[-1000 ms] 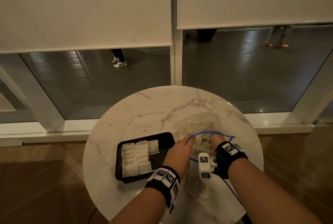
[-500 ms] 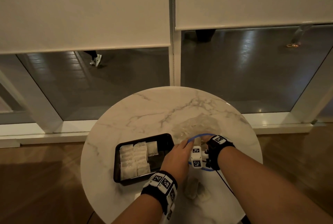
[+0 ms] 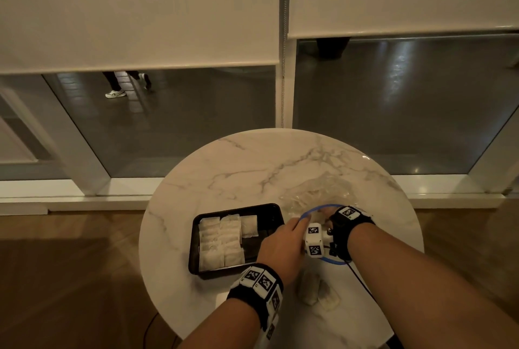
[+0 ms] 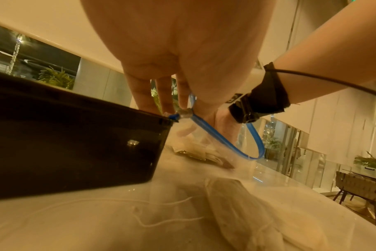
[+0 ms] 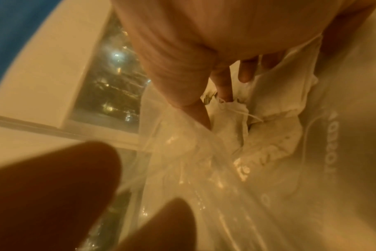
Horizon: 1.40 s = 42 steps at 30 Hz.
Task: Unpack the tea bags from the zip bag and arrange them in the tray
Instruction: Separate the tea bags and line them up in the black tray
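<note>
A clear zip bag [image 3: 317, 194] with a blue zip rim [image 3: 320, 207] lies on the round marble table [image 3: 238, 169], right of the black tray [image 3: 236, 207]. Several tea bags [image 3: 222, 239] sit in rows in the tray's left part. My left hand [image 3: 297, 222] pinches the blue rim [image 4: 225, 141] by its slider, beside the tray's corner [image 4: 75, 144], and holds the mouth open. My right hand [image 3: 327, 211] is inside the bag. In the right wrist view its thumb and forefinger [image 5: 223, 88] close on a tea bag [image 5: 232, 122] among others.
Two loose tea bags [image 3: 317, 289] lie on the table near the front edge, under my forearms; one [image 4: 247, 203] trails a white string. The tray's right part is bare. Beyond the table are a window wall and roller blinds.
My right hand has pushed further into the bag, wrist now at the blue rim. The bag's mouth has rounded out. My left hand keeps its hold on the rim.
</note>
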Motion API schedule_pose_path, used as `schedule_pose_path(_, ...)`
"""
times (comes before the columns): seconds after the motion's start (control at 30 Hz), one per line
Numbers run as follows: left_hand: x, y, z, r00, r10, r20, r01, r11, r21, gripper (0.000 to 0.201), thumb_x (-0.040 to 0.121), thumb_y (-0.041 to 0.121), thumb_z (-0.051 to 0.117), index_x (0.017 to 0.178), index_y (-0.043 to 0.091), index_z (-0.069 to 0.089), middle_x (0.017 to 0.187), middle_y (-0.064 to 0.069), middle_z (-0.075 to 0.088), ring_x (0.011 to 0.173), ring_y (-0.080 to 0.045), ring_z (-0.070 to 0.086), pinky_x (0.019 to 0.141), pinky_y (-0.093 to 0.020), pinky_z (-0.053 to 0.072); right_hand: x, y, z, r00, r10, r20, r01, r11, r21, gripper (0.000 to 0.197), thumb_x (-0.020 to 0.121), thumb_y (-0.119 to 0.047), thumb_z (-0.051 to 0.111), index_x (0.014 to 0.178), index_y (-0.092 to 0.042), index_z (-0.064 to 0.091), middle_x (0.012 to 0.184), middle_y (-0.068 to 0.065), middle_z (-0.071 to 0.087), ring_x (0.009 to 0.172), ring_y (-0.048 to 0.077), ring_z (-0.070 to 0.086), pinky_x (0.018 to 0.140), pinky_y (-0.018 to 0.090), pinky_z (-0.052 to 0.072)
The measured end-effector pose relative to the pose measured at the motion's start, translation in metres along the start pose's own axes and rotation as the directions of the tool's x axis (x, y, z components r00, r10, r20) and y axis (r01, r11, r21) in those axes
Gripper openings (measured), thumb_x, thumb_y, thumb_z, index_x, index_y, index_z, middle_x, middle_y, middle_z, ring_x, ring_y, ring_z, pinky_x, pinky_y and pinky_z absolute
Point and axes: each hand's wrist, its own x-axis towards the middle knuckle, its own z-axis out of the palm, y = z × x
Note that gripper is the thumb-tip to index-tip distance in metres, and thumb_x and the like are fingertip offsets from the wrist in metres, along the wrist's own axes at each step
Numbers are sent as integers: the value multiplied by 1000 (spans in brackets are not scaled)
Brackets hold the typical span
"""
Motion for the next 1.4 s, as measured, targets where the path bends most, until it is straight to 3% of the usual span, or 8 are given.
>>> schedule_pose_path(0.13,-1,-4,0,1000,-12,20,12,1000,9,71,95,32,59,155,35,20,146,6,44,123,-24,54,89,-44,55,5,1,8,998,-54,33,55,998,-31,66,96,-39,56,154,-26,26,157,-2,36,139,22,41,109,35,40)
schedule_pose_path(0.27,-2,-7,1,999,-31,13,31,999,-6,71,95,35,59,155,35,20,147,7,43,122,-23,55,89,-44,55,5,-4,11,984,26,177,-117,839,531,51,101,-16,51,147,1,37,146,20,44,108,24,47,67,31,42)
schedule_pose_path(0.47,2,-5,-3,1000,-12,-18,13,1000,29,67,99,21,53,156,31,20,153,6,38,119,-24,57,85,-42,56,12,4,13,958,206,201,-283,796,535,47,82,-50,67,106,-11,60,107,16,68,96,36,69,87,45,57)
schedule_pose_path(0.6,8,-6,-6,999,-3,-40,5,998,59,65,101,14,51,157,27,22,157,4,36,116,-28,60,84,-42,57,17,6,15,976,181,119,-215,754,621,49,85,-35,73,121,-5,57,115,17,67,87,32,67,64,38,57)
schedule_pose_path(0.87,20,-1,-3,999,46,-28,-46,999,17,66,99,4,53,156,23,28,156,-1,38,119,-30,59,90,-44,56,-33,9,10,990,137,18,-92,554,827,10,84,1,73,91,6,70,85,21,71,71,29,69,46,27,54)
schedule_pose_path(1.1,21,0,-5,998,63,-29,-61,997,46,54,101,14,54,152,26,38,156,1,37,130,-26,50,96,-44,53,-69,22,9,985,124,-120,43,497,867,7,78,2,77,84,5,73,83,24,74,74,33,71,72,43,61)
schedule_pose_path(1.27,-4,-7,-12,963,155,-221,-171,984,-51,22,95,26,59,115,27,50,130,11,48,113,-15,52,83,-35,54,-96,43,6,997,59,-51,20,437,899,5,85,0,72,87,5,71,83,21,73,70,27,68,59,32,56)
schedule_pose_path(1.4,-20,-22,-11,972,11,-234,-21,999,-40,32,93,35,59,123,27,50,117,8,56,108,-15,53,90,-34,48,-112,63,8,999,-11,39,-32,390,920,10,87,-1,71,94,6,72,89,22,75,78,29,69,67,34,57)
